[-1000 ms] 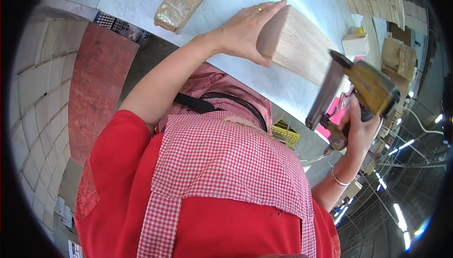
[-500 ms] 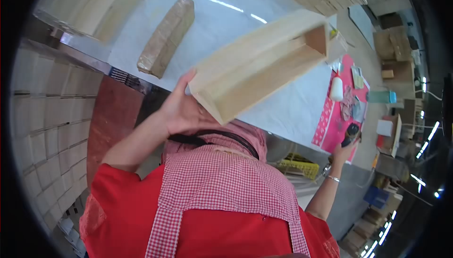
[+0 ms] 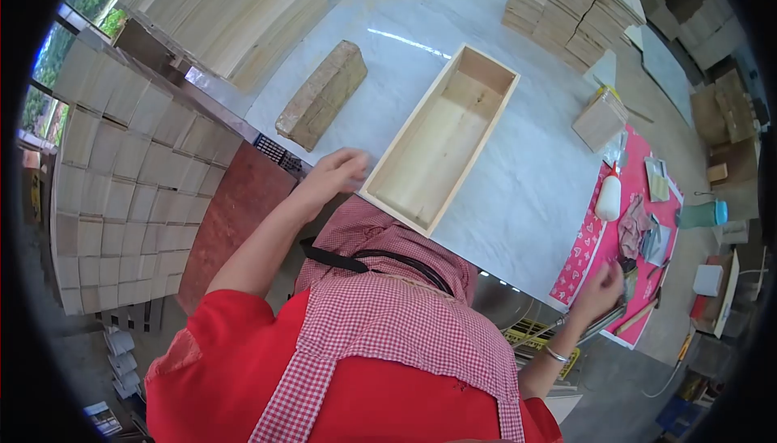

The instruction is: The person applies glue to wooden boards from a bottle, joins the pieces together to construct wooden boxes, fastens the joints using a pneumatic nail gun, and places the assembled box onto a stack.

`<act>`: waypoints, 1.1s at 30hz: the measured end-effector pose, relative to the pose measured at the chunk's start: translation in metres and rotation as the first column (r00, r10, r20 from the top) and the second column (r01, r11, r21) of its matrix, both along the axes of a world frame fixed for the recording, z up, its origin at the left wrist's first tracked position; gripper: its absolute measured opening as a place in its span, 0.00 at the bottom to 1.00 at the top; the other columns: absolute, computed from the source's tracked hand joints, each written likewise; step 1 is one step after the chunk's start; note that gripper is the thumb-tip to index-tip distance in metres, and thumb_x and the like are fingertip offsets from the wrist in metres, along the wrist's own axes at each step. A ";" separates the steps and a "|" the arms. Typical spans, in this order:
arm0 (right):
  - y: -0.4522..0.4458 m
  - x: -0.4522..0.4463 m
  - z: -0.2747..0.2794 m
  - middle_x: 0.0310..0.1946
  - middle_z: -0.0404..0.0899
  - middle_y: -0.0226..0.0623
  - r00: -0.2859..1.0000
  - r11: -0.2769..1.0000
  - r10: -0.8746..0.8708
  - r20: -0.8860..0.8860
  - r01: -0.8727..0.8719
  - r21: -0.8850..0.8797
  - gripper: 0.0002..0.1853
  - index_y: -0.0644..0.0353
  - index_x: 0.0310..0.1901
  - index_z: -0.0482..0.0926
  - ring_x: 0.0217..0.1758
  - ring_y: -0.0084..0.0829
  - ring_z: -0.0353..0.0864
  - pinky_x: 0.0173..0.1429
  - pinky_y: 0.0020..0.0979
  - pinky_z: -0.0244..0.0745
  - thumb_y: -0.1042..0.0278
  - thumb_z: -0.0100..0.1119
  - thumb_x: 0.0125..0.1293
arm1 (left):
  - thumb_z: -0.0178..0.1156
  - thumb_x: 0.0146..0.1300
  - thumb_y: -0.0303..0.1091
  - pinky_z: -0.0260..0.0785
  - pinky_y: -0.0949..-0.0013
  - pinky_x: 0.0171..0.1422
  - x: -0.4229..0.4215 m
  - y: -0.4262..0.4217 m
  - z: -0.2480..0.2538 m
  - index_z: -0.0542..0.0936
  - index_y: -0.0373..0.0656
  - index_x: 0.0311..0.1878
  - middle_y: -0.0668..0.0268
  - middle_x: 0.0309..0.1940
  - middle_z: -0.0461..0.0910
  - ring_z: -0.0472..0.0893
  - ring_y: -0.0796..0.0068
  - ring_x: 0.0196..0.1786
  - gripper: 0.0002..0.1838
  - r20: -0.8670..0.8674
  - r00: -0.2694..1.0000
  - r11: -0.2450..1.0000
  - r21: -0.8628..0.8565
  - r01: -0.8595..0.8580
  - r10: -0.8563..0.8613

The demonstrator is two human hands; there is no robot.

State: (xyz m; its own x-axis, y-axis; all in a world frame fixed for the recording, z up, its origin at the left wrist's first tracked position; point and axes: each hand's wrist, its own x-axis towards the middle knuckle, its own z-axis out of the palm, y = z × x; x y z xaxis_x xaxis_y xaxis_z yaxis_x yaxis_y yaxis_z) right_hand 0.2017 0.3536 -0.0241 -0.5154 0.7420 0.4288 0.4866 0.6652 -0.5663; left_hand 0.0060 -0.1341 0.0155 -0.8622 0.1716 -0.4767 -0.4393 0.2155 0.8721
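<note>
An open-topped wooden box [image 3: 433, 147] rests on the pale marbled tabletop, its near corner at the front edge. My left hand [image 3: 336, 177] is just left of the box, apart from it, empty, with loosely bent, slightly blurred fingers. My right hand [image 3: 600, 291] is at the pink patterned cloth [image 3: 579, 261] on the right, fingers curled closed. A dark object and a grey metal piece show beside it; what the fingers hold is hidden. Left of the box lies a brown tape-wrapped block [image 3: 322, 95].
Wooden boards are stacked at the back left [image 3: 235, 6], with more wooden pieces [image 3: 575, 10] at the back right. A white glue bottle [image 3: 609, 196], a crumpled rag [image 3: 634, 228] and a hammer handle [image 3: 638, 317] lie on the cloth. A small wooden block [image 3: 600, 119] stands near it.
The tilted box has come down onto the table, and my left hand has let go of it. My right hand was at a dark round object and stays by the cloth, fingers now curled.
</note>
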 end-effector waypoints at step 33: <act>-0.332 -0.157 0.073 0.67 0.69 0.44 -0.071 -0.144 0.925 -0.373 -0.975 -0.172 0.28 0.66 0.70 0.63 0.61 0.34 0.75 0.63 0.35 0.69 0.63 0.54 0.74 | 0.61 0.56 0.39 0.66 0.54 0.62 0.112 -0.270 0.251 0.74 0.38 0.56 0.56 0.50 0.74 0.73 0.63 0.56 0.25 -0.463 -0.073 0.360 0.772 -0.524 0.884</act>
State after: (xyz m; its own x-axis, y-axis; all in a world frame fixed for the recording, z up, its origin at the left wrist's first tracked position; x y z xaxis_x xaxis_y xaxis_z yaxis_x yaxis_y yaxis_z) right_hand 0.0443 0.0212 0.0490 -0.7777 -0.4331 0.4556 -0.5625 0.1560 -0.8119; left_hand 0.1180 -0.4037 0.2668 -0.4312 -0.8425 0.3229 0.6591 -0.0497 0.7504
